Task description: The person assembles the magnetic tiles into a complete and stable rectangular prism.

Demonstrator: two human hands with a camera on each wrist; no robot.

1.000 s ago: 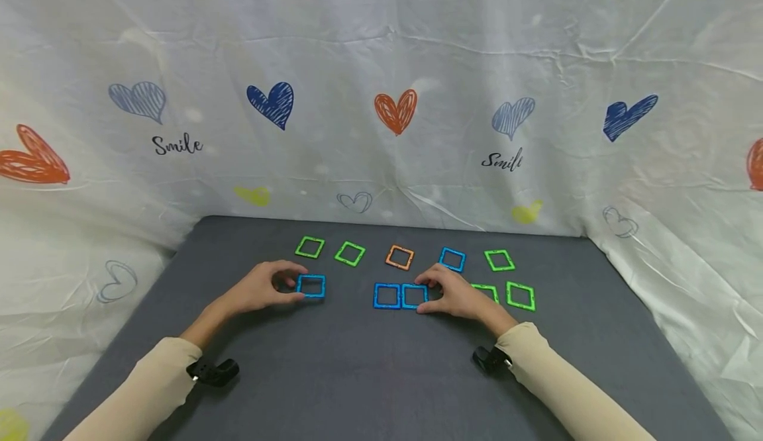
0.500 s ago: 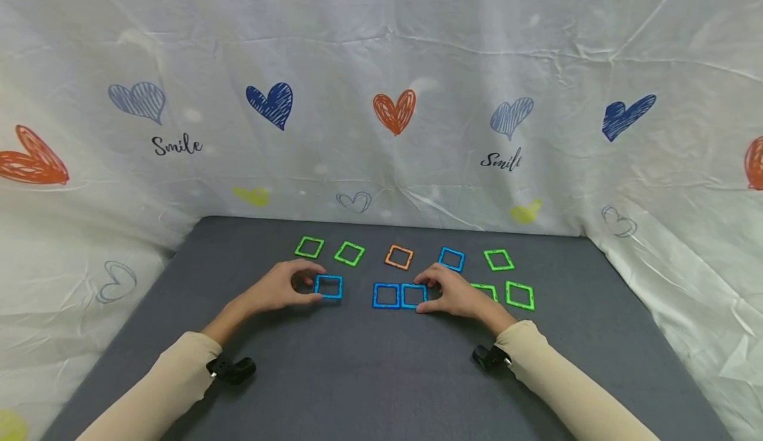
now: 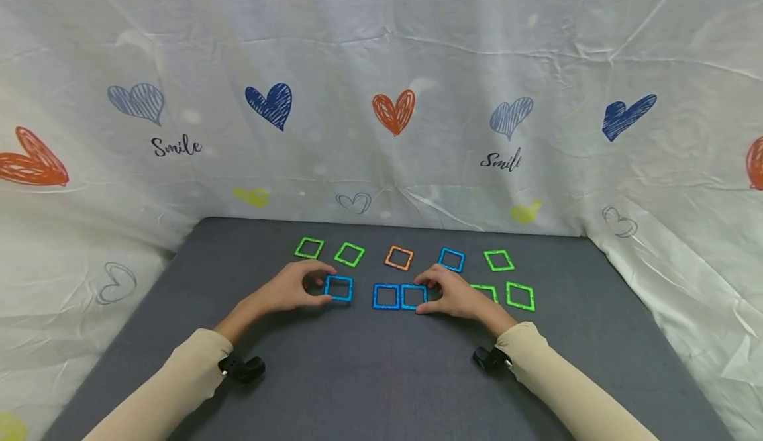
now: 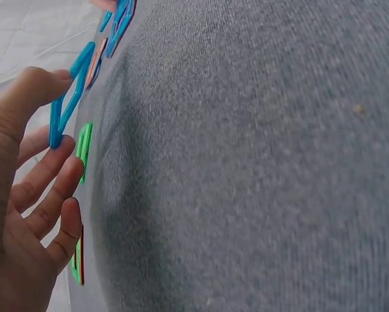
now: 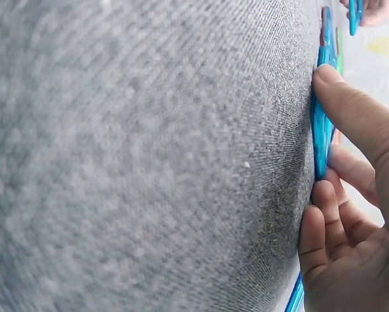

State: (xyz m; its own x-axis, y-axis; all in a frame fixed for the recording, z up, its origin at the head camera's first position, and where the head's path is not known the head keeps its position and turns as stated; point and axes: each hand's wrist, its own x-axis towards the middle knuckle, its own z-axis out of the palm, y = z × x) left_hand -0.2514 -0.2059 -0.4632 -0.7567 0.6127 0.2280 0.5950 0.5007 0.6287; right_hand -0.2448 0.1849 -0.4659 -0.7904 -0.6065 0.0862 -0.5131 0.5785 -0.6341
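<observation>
My left hand (image 3: 292, 287) pinches a blue square tile frame (image 3: 351, 289) between thumb and fingers. In the left wrist view this blue frame (image 4: 54, 123) is off the cloth and tilted. My right hand (image 3: 456, 294) holds another blue square frame (image 3: 414, 286) by its right side, thumb on the near corner and fingers on the far one. That frame lies flat, edge to edge with a second blue frame (image 3: 387, 286) on its left. A gap separates the left hand's frame from this pair. In the right wrist view the right thumb (image 5: 340, 88) touches the blue frame (image 5: 320, 143).
Behind the hands lie two green frames (image 3: 309, 256) on the left, an orange frame (image 3: 398, 267), a blue frame (image 3: 452, 269) and a green frame (image 3: 499, 269). Right of the right hand are a partly hidden green frame (image 3: 485, 287) and another green frame (image 3: 520, 285). A white curtain (image 3: 334, 163) hangs behind the grey table (image 3: 381, 381).
My left hand has moved to the right with its blue frame, closer to the blue pair. The right hand and the other frames have stayed in place.
</observation>
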